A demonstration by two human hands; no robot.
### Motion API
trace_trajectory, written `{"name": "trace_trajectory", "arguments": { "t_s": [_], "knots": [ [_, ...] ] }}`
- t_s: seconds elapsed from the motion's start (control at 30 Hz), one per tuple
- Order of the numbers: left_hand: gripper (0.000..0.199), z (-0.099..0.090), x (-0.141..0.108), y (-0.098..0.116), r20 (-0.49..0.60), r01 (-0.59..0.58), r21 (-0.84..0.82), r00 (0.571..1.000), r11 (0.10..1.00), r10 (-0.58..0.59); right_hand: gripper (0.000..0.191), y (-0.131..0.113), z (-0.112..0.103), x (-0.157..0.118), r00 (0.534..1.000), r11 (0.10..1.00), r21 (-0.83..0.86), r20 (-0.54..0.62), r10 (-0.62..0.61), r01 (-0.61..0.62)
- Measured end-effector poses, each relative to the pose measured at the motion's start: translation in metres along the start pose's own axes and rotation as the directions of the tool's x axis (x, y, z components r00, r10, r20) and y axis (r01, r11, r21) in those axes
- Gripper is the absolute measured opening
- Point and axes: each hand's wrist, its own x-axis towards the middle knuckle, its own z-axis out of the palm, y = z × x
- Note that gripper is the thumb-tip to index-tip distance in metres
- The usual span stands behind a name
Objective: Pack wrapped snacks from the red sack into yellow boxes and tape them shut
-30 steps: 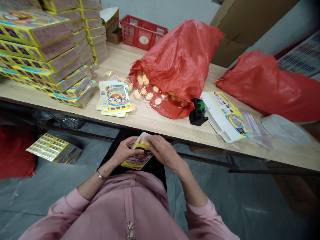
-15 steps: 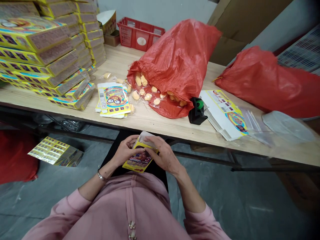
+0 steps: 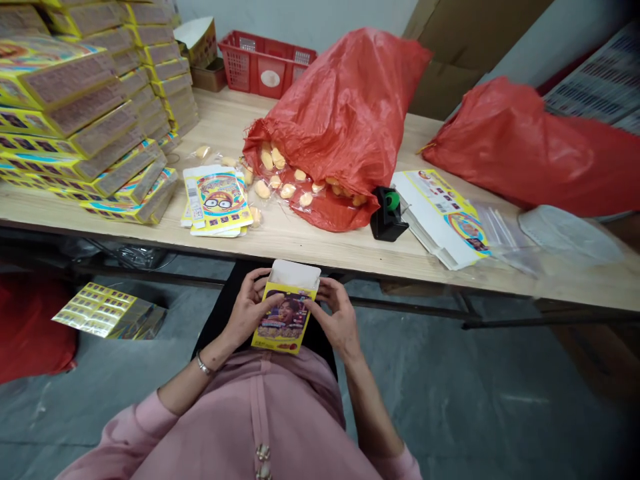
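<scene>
Table (image 3: 310,245) ahead, box (image 3: 281,325) lengthwise toward it

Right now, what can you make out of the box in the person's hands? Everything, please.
The box looks like thin card, yellow with a dark picture panel on its front. A plain white flap stands raised at its far end; the contents can't be made out. It is held above the lap, front face showing, top leaning rightward, between left hand and right hand, both thumbs at the front.
</scene>
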Motion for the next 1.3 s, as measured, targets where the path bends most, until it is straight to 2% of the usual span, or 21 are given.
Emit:
{"name": "trace_trajectory", "arguments": {
  "t_s": [0.07, 0.17, 0.27, 0.37, 0.47, 0.53, 0.57, 0.67, 0.73, 0.8, 0.9, 0.97, 1.07, 1.2, 1.3],
  "knots": [
    [0.055, 0.002, -0.002, -0.004, -0.011, 0.008, 0.024, 1.0, 1.0, -0.008, 0.044, 0.009, 0.007, -0.007, 0.999, 0.996, 0.078, -0.014, 0.037, -0.036],
    [0.047, -0.001, -0.008, -0.011, -0.004, 0.066, 0.089, 0.998, 0.994, -0.066, 0.029, 0.015, 0.01, -0.014, 0.999, 0.999, 0.043, -0.038, 0.031, -0.03],
    [0.039, -0.014, -0.011, -0.014, 0.033, 0.116, 0.202, 0.992, 0.973, -0.125, 0.019, 0.018, 0.007, -0.018, 0.999, 0.999, -0.005, 0.01, 0.035, -0.035],
    [0.033, -0.028, -0.006, -0.01, 0.062, 0.152, 0.276, 0.983, 0.949, -0.175, 0.02, 0.02, 0.006, -0.018, 0.998, 0.999, -0.031, 0.051, 0.024, -0.022],
    [0.032, -0.035, 0.002, -0.005, 0.116, 0.186, 0.227, 0.969, 0.956, -0.216, 0.023, 0.022, 0.009, -0.014, 0.996, 0.999, -0.007, 0.076, 0.048, -0.047],
    [0.029, -0.036, 0.006, -0.003, 0.139, 0.208, 0.159, 0.963, 0.965, -0.23, 0.02, 0.023, 0.012, -0.011, 0.993, 0.99, 0.092, 0.061, 0.099, -0.105],
    [0.029, -0.036, 0.009, -0.003, 0.147, 0.215, 0.123, 0.962, 0.969, -0.232, 0.025, 0.023, 0.014, -0.01, 0.991, 0.98, 0.151, 0.055, 0.12, -0.127],
    [0.053, -0.038, 0.014, -0.002, 0.202, 0.217, 0.07, 0.953, 0.974, -0.227, 0.042, 0.021, 0.015, -0.008, 0.985, 0.957, 0.244, 0.104, 0.136, -0.157],
    [0.054, -0.039, 0.018, -0.001, 0.236, 0.2, 0.127, 0.945, 0.972, -0.226, 0.03, 0.018, 0.014, -0.007, 0.984, 0.972, 0.192, 0.137, 0.113, -0.138],
    [0.036, -0.039, 0.021, 0.003, 0.243, 0.158, 0.22, 0.947, 0.963, -0.211, 0.016, 0.014, 0.011, -0.007, 0.991, 0.995, 0.075, 0.12, 0.058, -0.068],
    [0.028, -0.034, 0.024, 0.011, 0.245, 0.105, 0.309, 0.952, 0.945, -0.186, 0.019, 0.008, 0.005, -0.005, 0.993, 0.996, -0.079, 0.11, -0.037, 0.046],
    [0.03, -0.029, 0.025, 0.018, 0.243, 0.113, 0.326, 0.95, 0.939, -0.199, 0.02, 0.005, 0.002, -0.004, 0.986, 0.994, -0.093, 0.163, -0.041, 0.057],
    [0.03, -0.022, 0.028, 0.025, 0.244, 0.139, 0.359, 0.941, 0.923, -0.236, 0.028, 0.001, -0.003, -0.001, 0.975, 0.997, -0.077, 0.217, 0.048, -0.032],
    [0.033, -0.021, 0.034, 0.029, 0.294, 0.175, 0.395, 0.906, 0.902, -0.305, 0.03, 0.002, -0.001, 0.001, 0.967, 0.982, -0.04, 0.169, 0.191, -0.187],
    [0.033, -0.024, 0.038, 0.029, 0.328, 0.168, 0.417, 0.889, 0.893, -0.32, 0.028, 0.005, 0.002, 0.002, 0.966, 0.975, -0.018, 0.133, 0.221, -0.22]
  ]
}}
